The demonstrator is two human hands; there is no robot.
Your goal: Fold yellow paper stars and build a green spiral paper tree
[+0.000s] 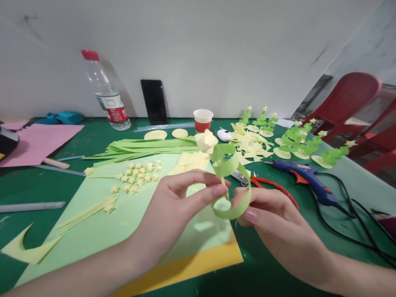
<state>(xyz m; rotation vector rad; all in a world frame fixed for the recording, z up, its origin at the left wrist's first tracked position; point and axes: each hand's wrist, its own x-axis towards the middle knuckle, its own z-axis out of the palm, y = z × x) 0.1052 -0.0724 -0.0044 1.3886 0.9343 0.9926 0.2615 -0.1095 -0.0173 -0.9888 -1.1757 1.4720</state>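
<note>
Between the thumb and fingers of my left hand is a thin pale stick, topped by a cream folded paper star. A light green paper strip coils around the stick below the star. My right hand pinches the lower, loose curl of that strip near its end. Behind the hands, scissors with red handles lie partly hidden. Left of my left hand, several small folded stars rest on a pale green sheet, with star-tipped sticks beside them.
Green strips, a paper cup, yellow scraps and finished star-and-spiral pieces stand behind. A blue glue gun with a black cord lies right. A bottle and a phone stand near the wall.
</note>
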